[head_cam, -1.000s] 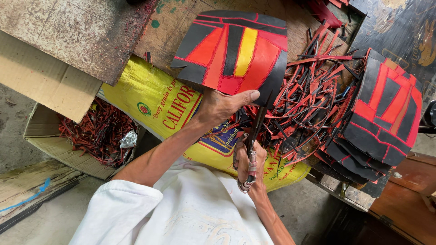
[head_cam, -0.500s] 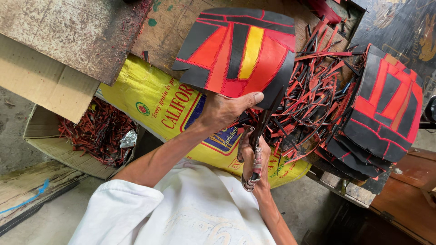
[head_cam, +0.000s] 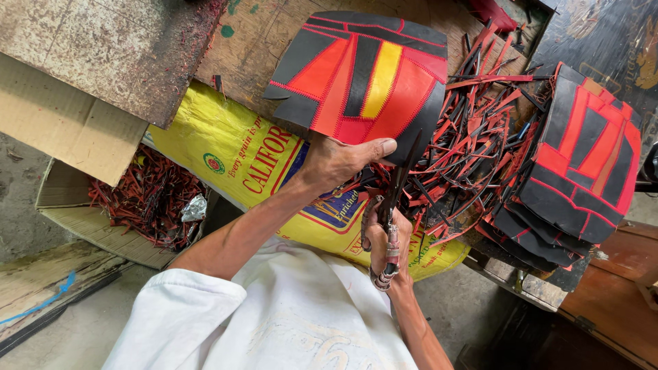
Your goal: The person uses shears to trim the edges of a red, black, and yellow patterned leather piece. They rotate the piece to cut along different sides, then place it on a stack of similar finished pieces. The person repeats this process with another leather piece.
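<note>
Under my hands lies a yellow sack (head_cam: 226,147) with a round green-and-red badge and red lettering, draped off the wooden bench (head_cam: 267,41). Left of the sack sits an open cardboard box (head_cam: 68,171) of red scraps. My left hand (head_cam: 339,161) pinches the lower edge of a stitched patchwork panel (head_cam: 363,72) — black, red, orange, one yellow stripe. My right hand (head_cam: 387,243) is closed around scissors (head_cam: 397,185), blades at that edge. Right of the sack, offcuts (head_cam: 473,151) and a stack of finished panels (head_cam: 576,164) crowd the bench edge — little free room. Since a second ago the panel has turned slightly; both grips are unchanged.
</note>
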Tool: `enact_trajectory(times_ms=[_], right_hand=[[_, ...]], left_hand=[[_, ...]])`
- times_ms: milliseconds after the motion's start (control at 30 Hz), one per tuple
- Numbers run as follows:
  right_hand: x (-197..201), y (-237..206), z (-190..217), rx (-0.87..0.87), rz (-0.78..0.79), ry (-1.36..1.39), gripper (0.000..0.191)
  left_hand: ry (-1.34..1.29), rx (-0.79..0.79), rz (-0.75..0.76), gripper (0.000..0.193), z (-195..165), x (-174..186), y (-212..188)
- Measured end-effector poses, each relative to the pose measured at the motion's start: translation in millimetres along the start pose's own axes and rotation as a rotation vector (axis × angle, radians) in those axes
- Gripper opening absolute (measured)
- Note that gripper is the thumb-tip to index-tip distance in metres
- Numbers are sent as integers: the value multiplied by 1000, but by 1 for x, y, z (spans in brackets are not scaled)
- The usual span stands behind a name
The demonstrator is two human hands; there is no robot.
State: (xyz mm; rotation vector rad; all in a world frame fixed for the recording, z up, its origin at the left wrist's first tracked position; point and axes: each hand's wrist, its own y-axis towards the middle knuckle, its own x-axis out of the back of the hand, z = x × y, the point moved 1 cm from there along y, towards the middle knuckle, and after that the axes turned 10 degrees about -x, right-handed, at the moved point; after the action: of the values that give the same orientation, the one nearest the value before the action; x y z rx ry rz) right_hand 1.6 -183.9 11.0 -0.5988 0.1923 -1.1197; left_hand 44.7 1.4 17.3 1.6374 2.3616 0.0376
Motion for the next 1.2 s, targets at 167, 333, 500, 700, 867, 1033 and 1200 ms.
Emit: enact_trajectory(times_ms=[167,333,500,700,867,1033,1200], right_hand=[[4,-1,-3,-17,23,6,2],[7,-2,-6,-27,24,-17,2],[10,-3,-9,-59,16,-22,1],[14,-3,-16,-19,20,-57,3],[17,-2,-22,-58,-1,-49,6],[16,-3,-23,-44,6,-89,8],[13,-4,-21,6,95,-62,4]], left_hand=[[-1,-40,26,46,-3,3,1],[37,-43,27,48,-6,4,2],[-172,68,56,48,-4,2,4],[-259,123,73,51,-2,4,7],[-202,89,112,52,1,6,9],[58,-147,185,54,3,13,11],[-154,44,151,52,12,12,13]])
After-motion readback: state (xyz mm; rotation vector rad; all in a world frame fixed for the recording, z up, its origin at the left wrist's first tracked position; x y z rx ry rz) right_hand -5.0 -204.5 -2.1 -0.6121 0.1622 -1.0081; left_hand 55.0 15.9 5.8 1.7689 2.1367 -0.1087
